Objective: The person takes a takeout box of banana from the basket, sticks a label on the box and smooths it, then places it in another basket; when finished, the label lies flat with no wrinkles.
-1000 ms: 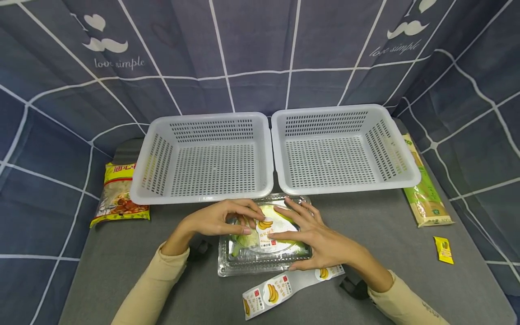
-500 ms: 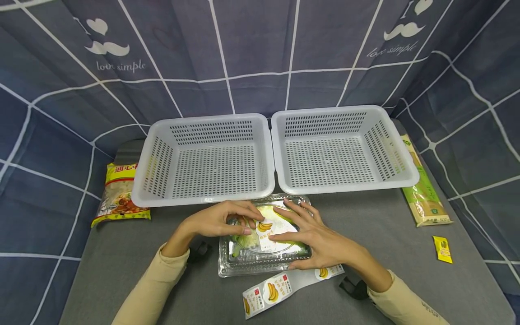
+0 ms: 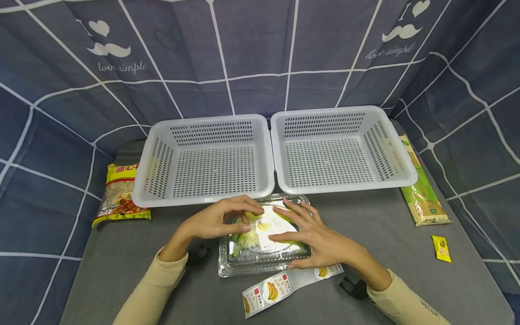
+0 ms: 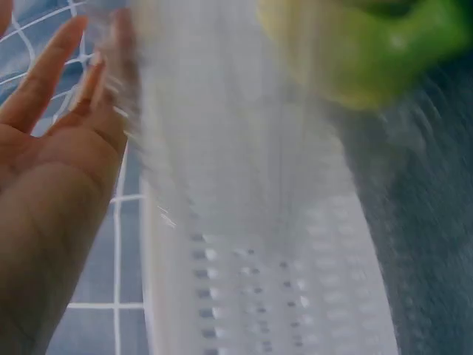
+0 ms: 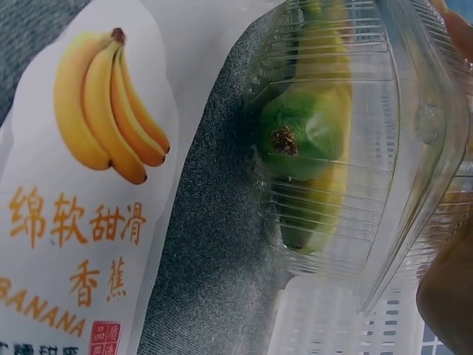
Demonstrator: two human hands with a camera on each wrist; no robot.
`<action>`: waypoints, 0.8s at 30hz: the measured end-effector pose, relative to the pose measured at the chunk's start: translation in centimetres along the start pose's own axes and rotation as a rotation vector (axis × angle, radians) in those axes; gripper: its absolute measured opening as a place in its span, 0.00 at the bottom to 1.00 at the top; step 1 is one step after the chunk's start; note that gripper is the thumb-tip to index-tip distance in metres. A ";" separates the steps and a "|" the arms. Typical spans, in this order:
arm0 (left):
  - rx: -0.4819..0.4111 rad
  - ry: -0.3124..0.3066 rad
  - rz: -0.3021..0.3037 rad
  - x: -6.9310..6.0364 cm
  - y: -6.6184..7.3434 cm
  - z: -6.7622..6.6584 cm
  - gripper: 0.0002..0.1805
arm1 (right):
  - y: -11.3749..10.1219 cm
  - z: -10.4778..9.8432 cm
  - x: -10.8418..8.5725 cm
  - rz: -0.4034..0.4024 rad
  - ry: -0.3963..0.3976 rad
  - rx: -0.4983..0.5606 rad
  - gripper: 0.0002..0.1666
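On the grey worktop (image 3: 378, 225), the left basket (image 3: 191, 201) and right basket (image 3: 349, 186) stay at the far side. The clear hinged-style container (image 3: 235, 271), holding green-and-yellow fruit (image 5: 318, 133), remains directly on the near side of the baskets. The right hand (image 3: 318, 239) stays spread over its right half, fingers extended, thumb at the near rim, index fingertip on the label. The left hand (image 3: 221, 221) has released the far-left edge of the banana label (image 3: 263, 231); its fingers and thumb are parted, grasping nothing. Whether it touches the container cannot be told. The label is therefore judged to be fully laid on the container's top, retained by the right index finger.

Container: long axis left to right, right end slightly farther. Label strip (image 3: 298, 279): long axis from near left to far right, just nearside of the container. Banana label: banana picture toward the far side.
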State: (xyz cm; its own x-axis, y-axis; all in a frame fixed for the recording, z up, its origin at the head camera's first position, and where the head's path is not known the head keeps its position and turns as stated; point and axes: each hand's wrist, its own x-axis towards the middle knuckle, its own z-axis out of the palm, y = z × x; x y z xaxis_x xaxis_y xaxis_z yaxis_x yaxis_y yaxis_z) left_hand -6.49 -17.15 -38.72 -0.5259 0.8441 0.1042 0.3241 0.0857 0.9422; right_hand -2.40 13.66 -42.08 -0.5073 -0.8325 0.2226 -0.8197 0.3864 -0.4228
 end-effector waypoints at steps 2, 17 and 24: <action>-0.028 -0.032 0.029 0.0 0.3 0.2 0.22 | 0.0 0.0 0.0 0.002 -0.002 -0.002 0.40; -0.042 -0.102 -0.047 0.3 -0.3 0.8 0.24 | -0.2 -0.3 0.1 0.026 -0.022 0.019 0.39; -0.022 -0.091 -0.028 0.1 -0.4 0.8 0.23 | -0.2 -0.2 0.1 0.023 -0.017 0.012 0.39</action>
State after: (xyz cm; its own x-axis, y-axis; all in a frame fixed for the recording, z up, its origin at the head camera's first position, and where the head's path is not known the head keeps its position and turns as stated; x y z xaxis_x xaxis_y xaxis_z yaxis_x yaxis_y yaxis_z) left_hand -6.02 -16.68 -39.32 -0.4610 0.8860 0.0491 0.2924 0.0994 0.9511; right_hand -2.36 13.58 -41.77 -0.5211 -0.8303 0.1975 -0.8045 0.4006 -0.4385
